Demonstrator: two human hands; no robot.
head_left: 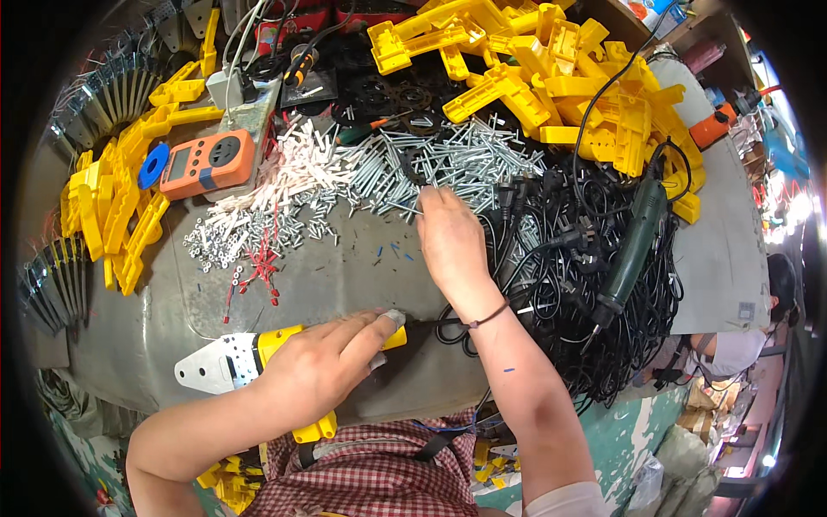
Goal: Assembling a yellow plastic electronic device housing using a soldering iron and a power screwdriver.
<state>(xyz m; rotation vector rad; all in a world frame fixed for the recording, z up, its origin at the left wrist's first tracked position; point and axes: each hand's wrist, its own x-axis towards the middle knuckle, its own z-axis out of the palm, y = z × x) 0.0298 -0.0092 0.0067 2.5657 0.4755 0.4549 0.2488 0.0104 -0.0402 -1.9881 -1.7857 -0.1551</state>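
My left hand [323, 358] is wrapped over a yellow plastic tool housing [280, 338] with a flat, pointed metal plate [207, 366] sticking out to the left. Bits of pale wrap cover the ends of its thumb and finger. A black cord [422, 327] runs right from the housing's end. Farther forward, my right hand [452, 237] reaches to the near edge of a heap of long silver screws [465, 164]. Its fingertips are pinched together among the screws; whatever they hold is too small to make out.
Left of the screws lie white sleeves [297, 159], small nuts [211, 246] and red-wired parts [263, 263]. An orange meter [207, 164] sits beyond. Yellow housings [551, 69] pile up at the back. A green electric screwdriver [633, 250] rests on tangled black power cords [573, 302] at right.
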